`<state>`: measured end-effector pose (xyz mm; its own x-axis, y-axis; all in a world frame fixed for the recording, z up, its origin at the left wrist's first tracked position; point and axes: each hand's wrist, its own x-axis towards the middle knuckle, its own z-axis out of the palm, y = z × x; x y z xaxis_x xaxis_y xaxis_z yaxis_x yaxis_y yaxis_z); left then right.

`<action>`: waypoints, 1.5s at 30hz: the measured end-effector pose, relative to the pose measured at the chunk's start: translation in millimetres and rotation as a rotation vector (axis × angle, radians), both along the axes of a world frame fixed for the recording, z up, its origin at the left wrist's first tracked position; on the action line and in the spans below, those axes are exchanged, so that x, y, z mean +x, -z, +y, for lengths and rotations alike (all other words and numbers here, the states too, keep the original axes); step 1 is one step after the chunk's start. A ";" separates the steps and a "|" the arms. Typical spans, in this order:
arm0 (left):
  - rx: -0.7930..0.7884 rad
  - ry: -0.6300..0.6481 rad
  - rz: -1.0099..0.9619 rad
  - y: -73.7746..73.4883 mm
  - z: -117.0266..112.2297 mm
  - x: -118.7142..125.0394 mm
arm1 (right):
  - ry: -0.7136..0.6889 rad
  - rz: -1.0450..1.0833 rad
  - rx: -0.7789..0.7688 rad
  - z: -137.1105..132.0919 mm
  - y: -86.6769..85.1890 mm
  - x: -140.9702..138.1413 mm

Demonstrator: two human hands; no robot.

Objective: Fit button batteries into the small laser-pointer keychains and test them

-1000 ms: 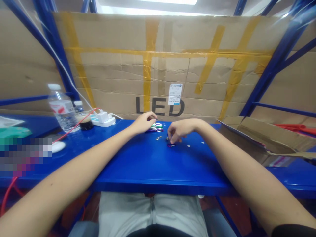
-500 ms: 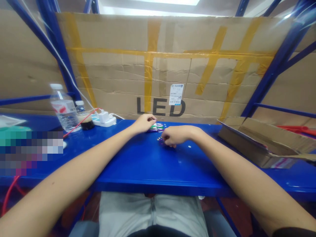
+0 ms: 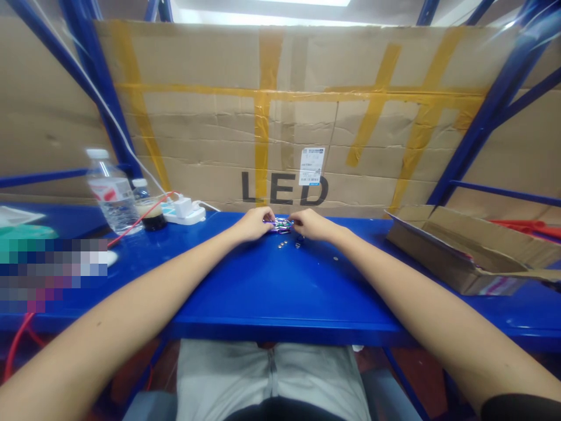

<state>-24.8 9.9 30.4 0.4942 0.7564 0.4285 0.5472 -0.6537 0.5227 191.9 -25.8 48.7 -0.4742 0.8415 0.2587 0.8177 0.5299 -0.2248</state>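
Note:
My left hand [image 3: 254,223] and my right hand [image 3: 308,223] meet at the far middle of the blue table [image 3: 272,292]. Between them lies a small bundle of coloured metal pieces [image 3: 280,224], green and purple. Both hands have their fingers curled and pinch at its ends. Several small silver discs [image 3: 283,245] lie loose on the table just in front of the hands, with one more disc [image 3: 335,258] further right.
A water bottle [image 3: 110,193] and a dark-capped jar [image 3: 151,215] stand at the left, beside a white power strip [image 3: 184,211] with a red cable. An open cardboard box [image 3: 473,248] sits at the right. A taped cardboard wall marked LED [image 3: 284,188] closes the back.
My right hand has moved from the loose discs up and left to the coloured bundle, where it now meets my left hand. My left hand has stayed at the bundle.

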 end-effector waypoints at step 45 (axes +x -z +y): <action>0.138 -0.059 0.174 2.5 -5.9 0.7 | -0.100 -0.064 0.070 1.7 18.2 -12.2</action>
